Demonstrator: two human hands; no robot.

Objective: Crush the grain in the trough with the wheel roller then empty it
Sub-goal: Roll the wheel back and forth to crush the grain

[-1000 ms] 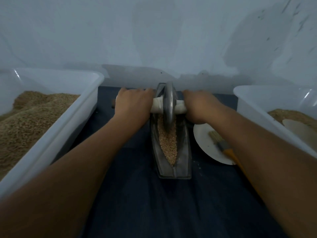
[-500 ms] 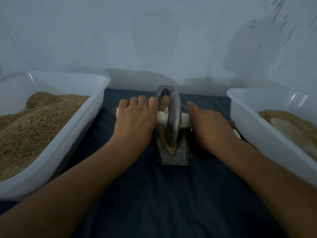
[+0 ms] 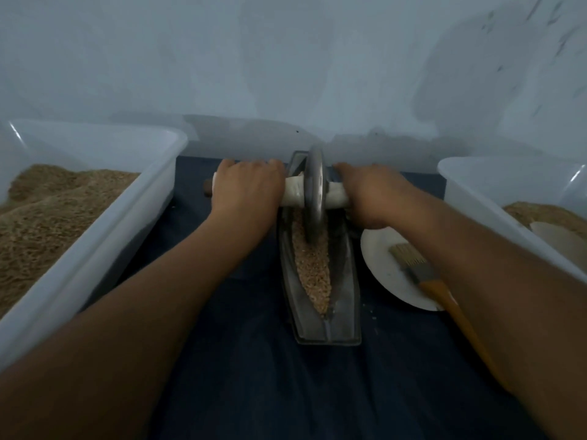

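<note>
2 hands [image 3: 246, 188] [image 3: 370, 193], 1 wheel roller [image 3: 314, 192], 1 trough [image 3: 344, 281], 2 tubs [image 3: 127, 217] [image 3: 476, 185], 1 plate [image 3: 384, 274], 1 brush [image 3: 422, 274]

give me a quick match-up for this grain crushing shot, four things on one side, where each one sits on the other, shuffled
Things:
1. wheel roller
2. brush
3. fuller grain tub
4. left hand

Places:
A. lying across the white plate
B. far left of the cloth
C. standing in the far half of the trough
D. gripping the roller's handle left of the wheel

Pairs: 1-C, 2-A, 3-B, 4-D
</note>
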